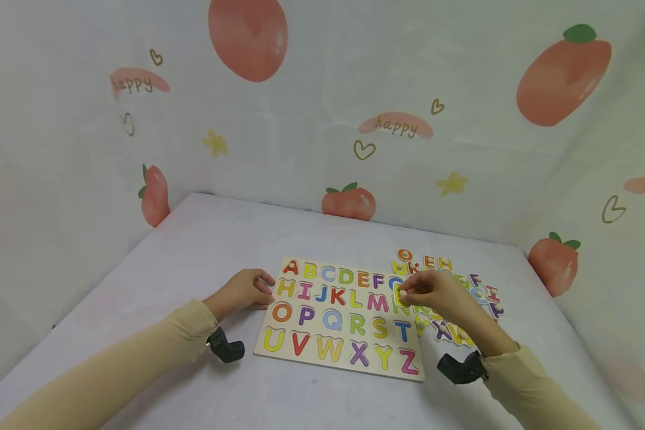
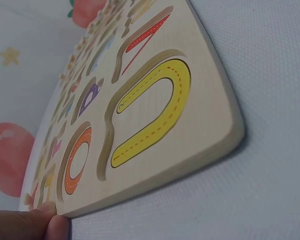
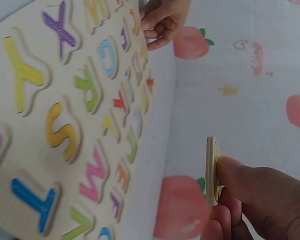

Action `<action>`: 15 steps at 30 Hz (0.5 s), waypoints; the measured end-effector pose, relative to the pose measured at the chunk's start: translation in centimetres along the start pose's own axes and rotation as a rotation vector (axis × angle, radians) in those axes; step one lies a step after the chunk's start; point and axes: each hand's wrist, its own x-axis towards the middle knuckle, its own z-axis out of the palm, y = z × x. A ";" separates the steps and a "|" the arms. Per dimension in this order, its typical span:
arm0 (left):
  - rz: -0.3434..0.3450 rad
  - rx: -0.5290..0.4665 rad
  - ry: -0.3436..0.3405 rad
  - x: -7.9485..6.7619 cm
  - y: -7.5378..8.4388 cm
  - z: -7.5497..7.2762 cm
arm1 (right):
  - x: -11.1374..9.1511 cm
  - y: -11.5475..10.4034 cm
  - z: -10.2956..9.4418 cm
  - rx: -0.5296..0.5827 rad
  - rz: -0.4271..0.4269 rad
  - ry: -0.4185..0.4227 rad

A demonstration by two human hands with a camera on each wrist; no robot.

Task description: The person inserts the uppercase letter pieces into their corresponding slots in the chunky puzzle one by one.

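A wooden alphabet puzzle board (image 1: 338, 365) lies on the table with coloured letter recesses; the red A piece (image 1: 291, 267) sits at its top left corner. My left hand (image 1: 243, 292) holds the board's left edge, one fingertip (image 2: 49, 207) over the rim and another beside it. My right hand (image 1: 435, 294) pinches a yellow letter piece (image 1: 399, 295) between thumb and fingers, above the right end of the board near the G and N recesses. In the right wrist view the yellow piece (image 3: 210, 171) shows edge-on, so its full outline is hidden.
Loose knobbed letter pieces lie in a group right of the board, among them an orange O (image 1: 405, 255), a purple X (image 1: 441, 330) and a pink I (image 1: 493, 293). Some are behind the right hand. A printed cloth backdrop (image 1: 301, 149) stands behind the white table (image 1: 220, 233).
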 end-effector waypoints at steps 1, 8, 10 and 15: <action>0.008 -0.004 -0.005 0.0 0.0 0.0 | 0.3 -0.3 0.0 0.002 -0.008 0.003; 0.014 -0.036 -0.013 0.1 -0.1 -0.1 | 2.5 -2.1 0.6 0.030 -0.065 0.002; 0.016 -0.029 -0.014 0.2 -0.1 0.0 | 3.3 -2.7 1.1 0.043 -0.067 0.006; 0.012 -0.017 -0.011 0.3 -0.1 0.0 | 5.4 -4.2 2.6 0.072 -0.066 0.014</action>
